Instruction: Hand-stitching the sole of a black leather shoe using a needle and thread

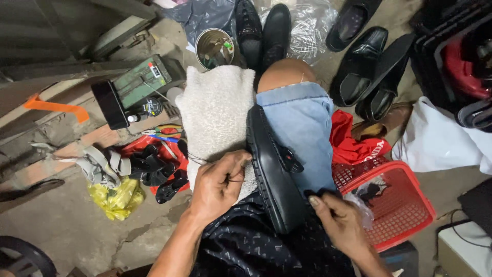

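Two hands work one black shoe point(274, 174) lying sole-side up across my lap, between a white towel point(215, 118) and my denim-clad knee. My left hand point(218, 187) pinches a dark thread point(197, 160) at the sole's edge; my right hand point(341, 223) grips the heel end beside a red basket point(410, 205).

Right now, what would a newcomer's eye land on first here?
The black shoe lying on its side across the lap in the middle, the left hand at its sole pinching a thread, the right hand at its heel. A white towel covers the left knee, and a red basket sits at the right.
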